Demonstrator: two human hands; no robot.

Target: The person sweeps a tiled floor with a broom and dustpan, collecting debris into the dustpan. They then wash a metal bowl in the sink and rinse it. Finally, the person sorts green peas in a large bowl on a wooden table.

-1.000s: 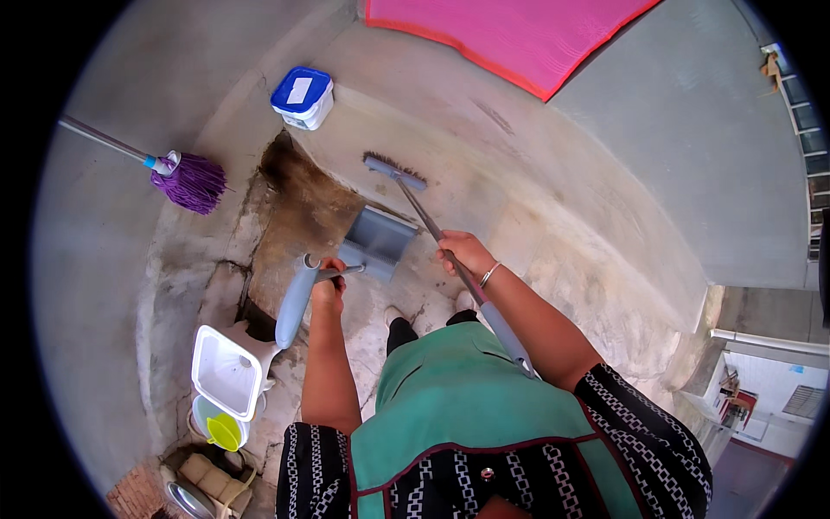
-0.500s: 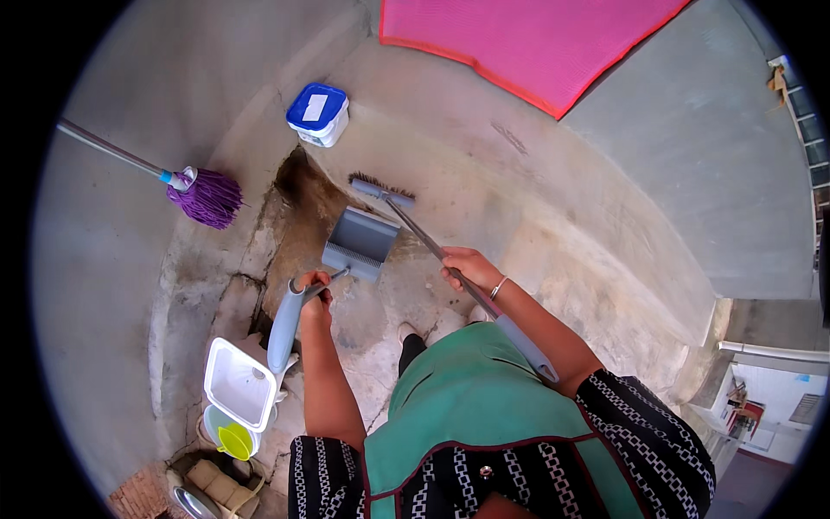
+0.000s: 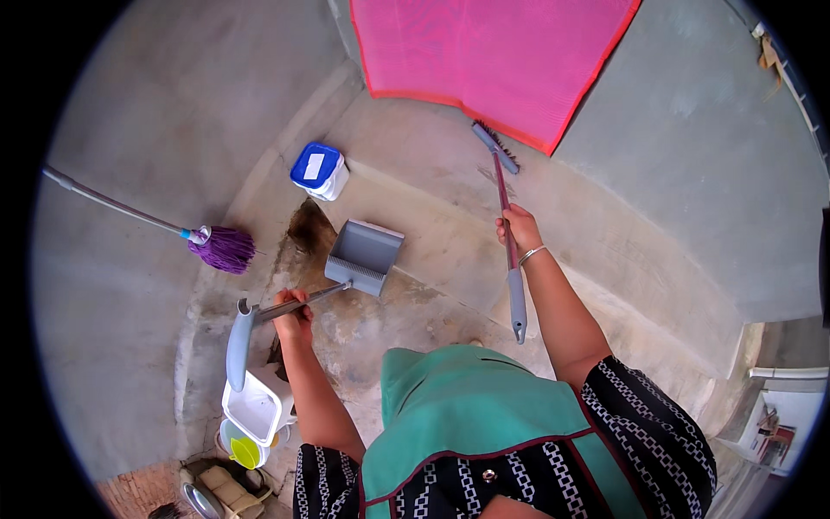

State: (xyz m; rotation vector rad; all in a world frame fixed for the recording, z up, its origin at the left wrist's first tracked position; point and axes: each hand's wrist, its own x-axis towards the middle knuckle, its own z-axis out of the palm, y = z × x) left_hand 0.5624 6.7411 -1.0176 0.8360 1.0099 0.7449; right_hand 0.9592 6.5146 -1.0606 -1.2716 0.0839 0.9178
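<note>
Up goes the broom, right of centre, head near the pink cloth, the right hand's fingers clamped round it! Left of centre, the left hand's fingers grip the dustpan, perhaps clear of the floor.

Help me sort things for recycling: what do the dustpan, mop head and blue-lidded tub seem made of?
Dustpan: probably plastic, dull grey, with a moulded-looking comb edge.
Mop head: soft purple textile in loose strands; cotton or synthetic, I can't tell.
Blue-lidded tub: likely plastic, smooth-looking, with rounded corners.
</note>
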